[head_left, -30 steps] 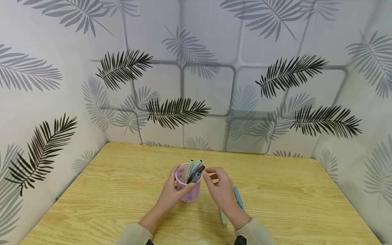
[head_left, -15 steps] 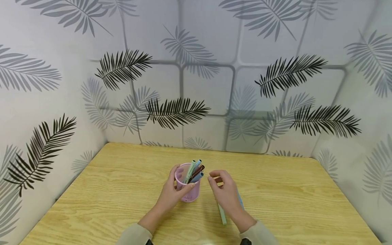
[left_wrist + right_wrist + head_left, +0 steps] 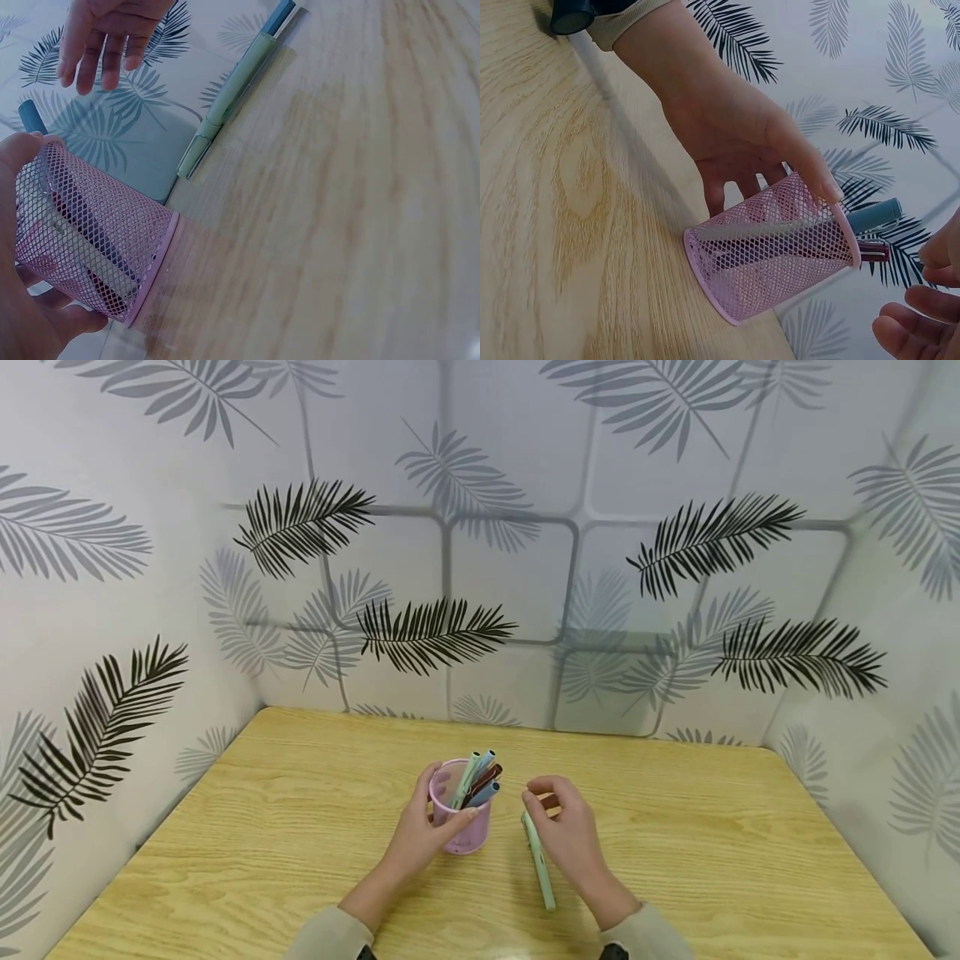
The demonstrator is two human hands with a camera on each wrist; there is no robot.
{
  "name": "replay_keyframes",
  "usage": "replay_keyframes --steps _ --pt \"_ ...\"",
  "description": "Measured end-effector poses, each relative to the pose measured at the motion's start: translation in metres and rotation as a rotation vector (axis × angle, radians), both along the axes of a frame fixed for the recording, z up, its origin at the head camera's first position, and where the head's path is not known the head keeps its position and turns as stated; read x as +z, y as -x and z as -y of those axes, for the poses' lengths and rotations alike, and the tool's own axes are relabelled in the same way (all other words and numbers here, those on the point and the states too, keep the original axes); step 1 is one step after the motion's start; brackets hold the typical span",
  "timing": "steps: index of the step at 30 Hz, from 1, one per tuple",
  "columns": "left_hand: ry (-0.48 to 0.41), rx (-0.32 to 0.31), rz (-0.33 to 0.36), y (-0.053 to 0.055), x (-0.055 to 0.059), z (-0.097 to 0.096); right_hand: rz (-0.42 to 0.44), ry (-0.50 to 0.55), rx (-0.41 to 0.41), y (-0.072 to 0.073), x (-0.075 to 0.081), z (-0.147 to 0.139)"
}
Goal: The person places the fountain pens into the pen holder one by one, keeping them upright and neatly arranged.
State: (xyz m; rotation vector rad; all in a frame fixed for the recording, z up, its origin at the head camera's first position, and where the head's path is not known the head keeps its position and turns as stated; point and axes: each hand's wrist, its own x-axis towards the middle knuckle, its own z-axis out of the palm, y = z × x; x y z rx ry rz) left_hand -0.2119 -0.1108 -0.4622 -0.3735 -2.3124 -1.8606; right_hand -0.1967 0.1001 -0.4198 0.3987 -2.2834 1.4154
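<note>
Rightward from the pink cup (image 3: 472, 837), the right hand (image 3: 567, 831) has moved, fingers loosely bent, holding nothing. The left hand (image 3: 422, 835) grips the cup on the tabletop (image 3: 300, 802); if this loosens, leaning pens (image 3: 487, 777) might tip it. Right of the cup, a green pen (image 3: 539, 865) partly hides a blue pen (image 3: 279, 16).

Both sleeves (image 3: 651, 935) are pale beige (a black piece (image 3: 613, 952) shows at each).

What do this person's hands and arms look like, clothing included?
The left hand and right hand are bare: no gloves or rings show. The left sleeve and right sleeve are pale beige, ending short of the hands. Part of a black device shows at each cuff, the left one round-ended.
</note>
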Motion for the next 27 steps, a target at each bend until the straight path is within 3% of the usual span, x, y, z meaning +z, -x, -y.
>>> replay_keyframes --steps 17,27 --pt "-0.015 -0.018 -0.009 0.002 -0.002 0.001 0.075 -0.086 -0.070 0.000 -0.013 -0.031" --pt "-0.017 -0.019 -0.009 -0.002 0.003 0.001 0.201 -0.146 -0.090 0.000 -0.015 -0.048"
